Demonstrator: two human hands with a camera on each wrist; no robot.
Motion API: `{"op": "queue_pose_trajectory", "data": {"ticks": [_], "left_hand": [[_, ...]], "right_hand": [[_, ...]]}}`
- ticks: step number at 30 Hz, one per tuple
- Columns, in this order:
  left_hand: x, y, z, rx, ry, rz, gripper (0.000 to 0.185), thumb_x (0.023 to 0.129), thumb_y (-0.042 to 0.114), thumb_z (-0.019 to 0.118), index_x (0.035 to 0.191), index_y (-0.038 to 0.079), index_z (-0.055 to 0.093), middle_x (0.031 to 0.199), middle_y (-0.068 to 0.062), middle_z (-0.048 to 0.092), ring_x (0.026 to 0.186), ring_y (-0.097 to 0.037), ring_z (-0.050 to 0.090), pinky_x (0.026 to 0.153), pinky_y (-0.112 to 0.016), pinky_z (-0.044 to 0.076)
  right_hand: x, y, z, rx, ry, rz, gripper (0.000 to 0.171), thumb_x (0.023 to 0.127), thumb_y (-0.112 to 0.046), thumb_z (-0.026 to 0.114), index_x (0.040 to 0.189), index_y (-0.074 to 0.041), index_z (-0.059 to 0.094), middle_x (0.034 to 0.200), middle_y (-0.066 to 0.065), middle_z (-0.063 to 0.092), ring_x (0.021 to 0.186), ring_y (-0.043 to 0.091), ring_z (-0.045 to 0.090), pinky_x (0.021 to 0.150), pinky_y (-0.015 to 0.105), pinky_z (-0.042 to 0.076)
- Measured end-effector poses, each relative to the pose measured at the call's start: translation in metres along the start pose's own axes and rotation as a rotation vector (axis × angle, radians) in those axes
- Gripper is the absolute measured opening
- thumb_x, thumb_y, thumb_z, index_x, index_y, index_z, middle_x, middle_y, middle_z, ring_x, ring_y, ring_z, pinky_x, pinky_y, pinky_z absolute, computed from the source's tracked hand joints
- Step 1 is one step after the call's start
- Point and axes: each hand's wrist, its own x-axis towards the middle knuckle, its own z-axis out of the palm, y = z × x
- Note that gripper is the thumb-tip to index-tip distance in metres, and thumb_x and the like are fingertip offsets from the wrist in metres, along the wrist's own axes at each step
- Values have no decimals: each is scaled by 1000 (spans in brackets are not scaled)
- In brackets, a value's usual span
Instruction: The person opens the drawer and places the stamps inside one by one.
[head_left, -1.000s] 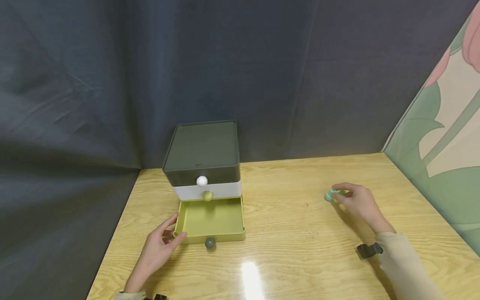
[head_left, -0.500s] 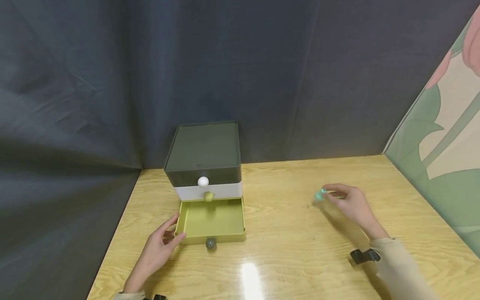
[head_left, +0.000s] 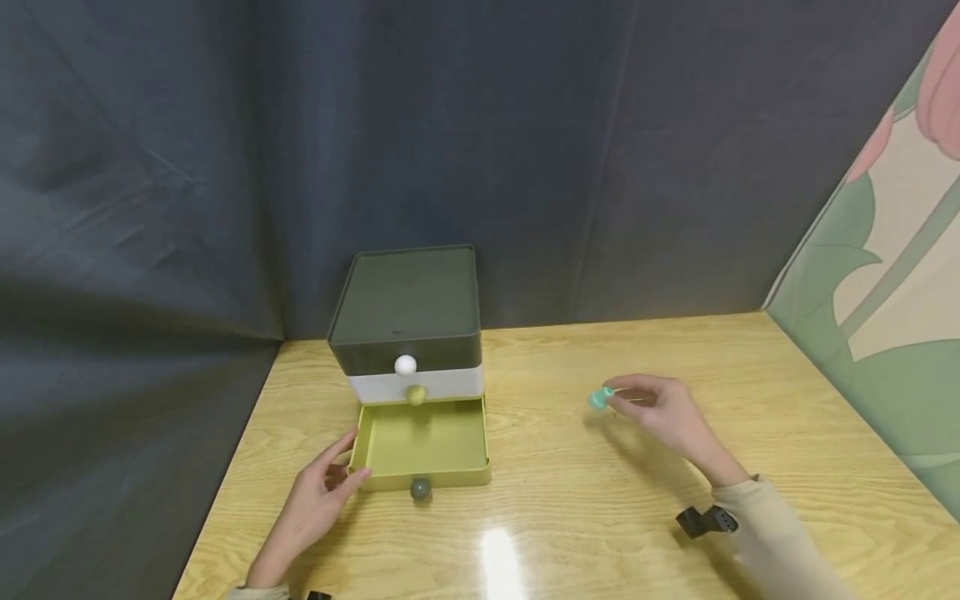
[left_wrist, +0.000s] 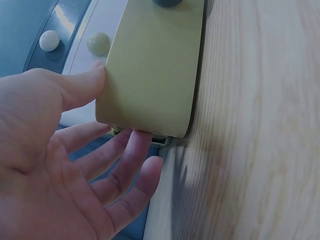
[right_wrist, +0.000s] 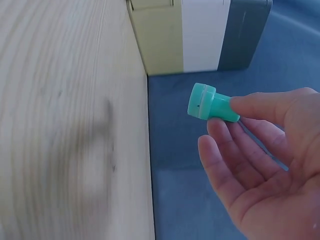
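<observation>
**Fig.: Two hands, open drawer, small teal piece**

L to R. Left hand [head_left: 318, 492] rests on the wooden table [head_left: 570, 517] at the front-left corner of the pulled-out bottom drawer [head_left: 423, 442]: fingers straight and slightly spread, thumb tip against the drawer's side wall, other fingertips touching its lower corner; no curl round it. Drawer: olive-yellow, matte plastic, shallow square tray w/ rounded corners and a dark ball knob [head_left: 420, 489] at front centre. Above it, a white drawer w/ olive knob and a dark grey drawer w/ white knob, both pushed in, form the cabinet [head_left: 405, 321]. Right of the cabinet, well apart from it, right hand [head_left: 663, 417] holds a teal piece [head_left: 599, 398] above the table, pinched between thumb and fingertips. Piece: smooth plastic, short stem w/ wider round cap; long axis approx. horizontal, cap end pointing away from the fingers toward the cabinet. Open drawer lies left of the piece; right hand is nearer to the piece, left hand nearer to the drawer.
</observation>
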Motion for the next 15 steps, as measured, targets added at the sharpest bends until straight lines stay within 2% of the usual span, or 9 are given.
{"op": "queue_pose_trajectory", "data": {"ticks": [7, 15], "left_hand": [[-1, 0, 1, 27, 5, 8, 71, 104, 30, 72, 165, 15, 41, 154, -22, 58, 118, -29, 65, 74, -26, 51], [-3, 0, 3, 31, 9, 11, 71, 104, 31, 70, 166, 15, 40, 146, -22, 63, 122, -34, 66, 73, -25, 51]], "right_hand": [[2, -17, 17, 67, -55, -16, 28, 100, -25, 77, 125, -11, 78, 124, 10, 79, 109, 28, 78, 87, 29, 62], [7, -37, 34, 158, -103, -11, 25, 98, -25, 79, 120, -13, 80, 120, 8, 80, 104, 20, 78, 90, 34, 62]]}}
